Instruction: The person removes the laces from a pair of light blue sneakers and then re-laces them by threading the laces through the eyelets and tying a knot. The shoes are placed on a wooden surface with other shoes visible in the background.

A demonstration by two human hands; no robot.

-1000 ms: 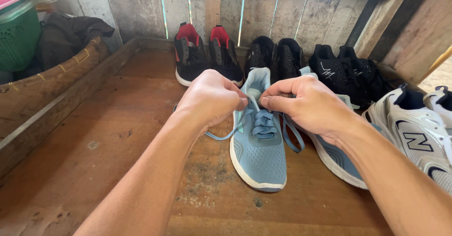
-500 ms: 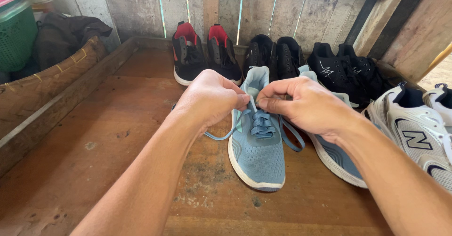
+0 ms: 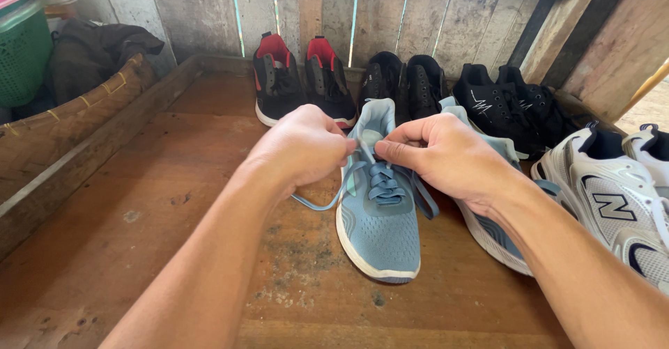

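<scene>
A person bent over a blue shoe [image 3: 380, 234] on a worn wooden floor [image 3: 160, 203], both hands working its laces [image 3: 385, 185] at the top eyelets. The left hand [image 3: 301, 147] was clenched over a strand just left of the shoe's tongue, and a loose length of lace trailed out from under it onto the boards. The right hand [image 3: 446, 155] pinched another strand between thumb and forefinger, just right of the tongue; another length of lace hung down on that side of the shoe. Whether a knot had formed between the fingertips could not be made out, since the knuckles hid the crossing.

The shoe's mate [image 3: 488, 234] lay just to its right, partly under the right forearm. Beyond it, further right, sat white trainers [image 3: 613, 203]. Behind the blue shoe, against a plank wall [image 3: 418, 14], stood a row of black pairs, the leftmost lined in red [image 3: 303, 77]. Well to the shoe's left were a woven basket [image 3: 63, 126] and a green bin [image 3: 24, 53].

The risks looked small but real. An uneven pull could have dragged one end short through the eyelets. A slack pinch could have let the crossing slip loose. The trailing strand on the floor might have snagged under the sole, and a hard tug could have tipped the unweighted shoe toward its mate.
</scene>
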